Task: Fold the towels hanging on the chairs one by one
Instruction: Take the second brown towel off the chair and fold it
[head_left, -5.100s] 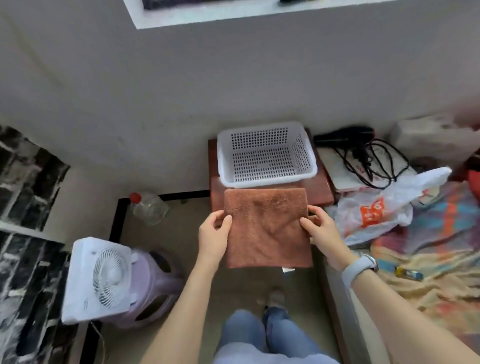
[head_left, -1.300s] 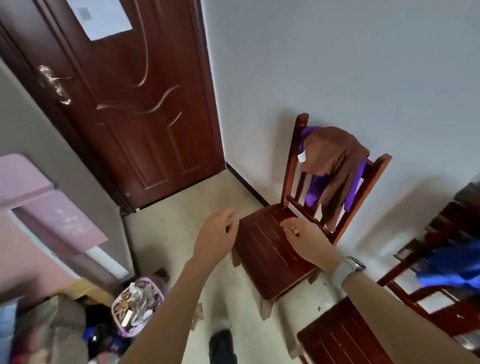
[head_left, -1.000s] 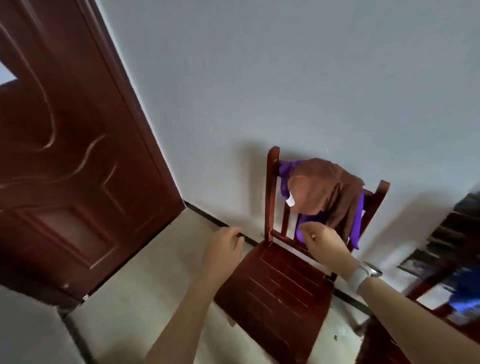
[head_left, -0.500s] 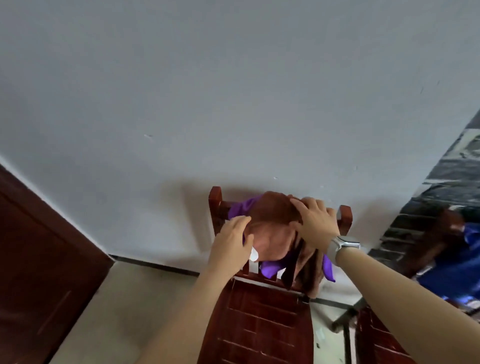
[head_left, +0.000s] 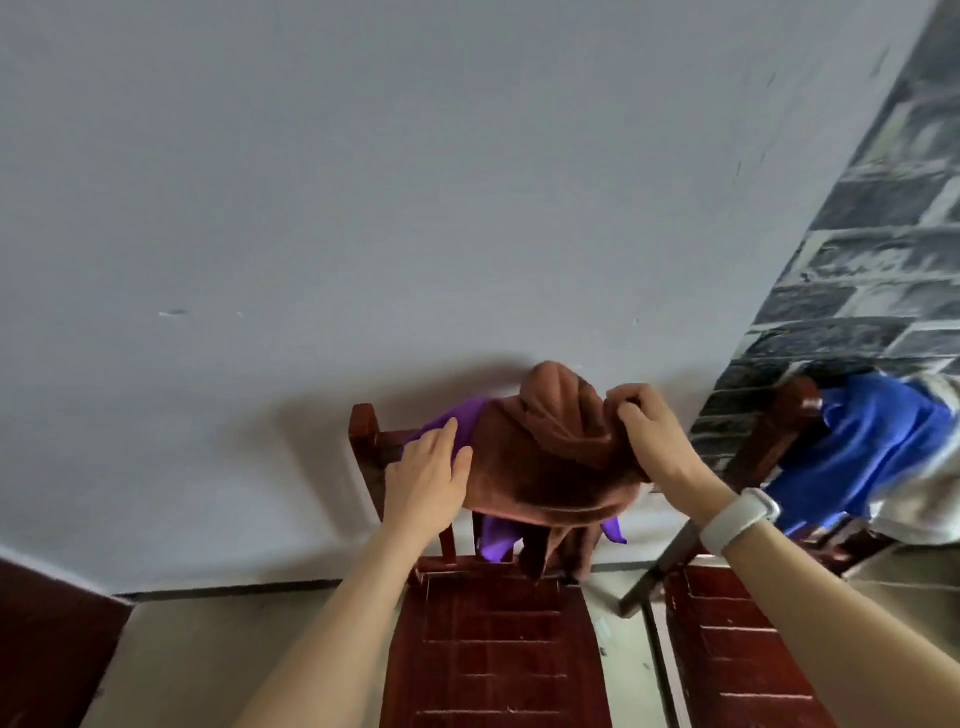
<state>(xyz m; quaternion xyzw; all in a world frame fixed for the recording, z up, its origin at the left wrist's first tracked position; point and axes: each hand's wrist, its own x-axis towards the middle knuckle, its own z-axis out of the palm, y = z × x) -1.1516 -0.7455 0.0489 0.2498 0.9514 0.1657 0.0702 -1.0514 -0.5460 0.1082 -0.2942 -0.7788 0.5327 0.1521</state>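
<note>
A plain grey-white wall (head_left: 415, 182) filled most of the view, meeting a pale floor (head_left: 208, 660) along a dark skirting line. At the right the wall turned into a dark brick-patterned face (head_left: 883, 249), and a strip of dark red-brown door (head_left: 47, 629) showed in the lower left corner.

A red-brown wooden chair (head_left: 493, 649) stood with its back against the wall, its slatted seat bare. A brown towel (head_left: 550, 457) lay bunched over the top rail of the backrest, one tail hanging down behind the seat's rear edge. Under it a purple towel (head_left: 457, 421) showed at the left of the rail and again below the brown one.

The left hand (head_left: 426, 478) lay with fingers straight and spread, resting against the left edge of the brown towel and over the purple cloth. The right hand (head_left: 649, 436), with a white wristband (head_left: 737, 519) on its wrist, had its fingers curled into the right side of the brown towel, pinching a raised fold of it above the rail.

A second red-brown chair (head_left: 727, 649) stood just beside the first on the right, a narrow strip of floor between the two seats. Farther right, against the brick wall, a blue towel (head_left: 872, 452) hung over another chair back (head_left: 789, 415), with a whitish cloth (head_left: 919, 509) beside it. Left of the first chair the floor lay open up to the door.
</note>
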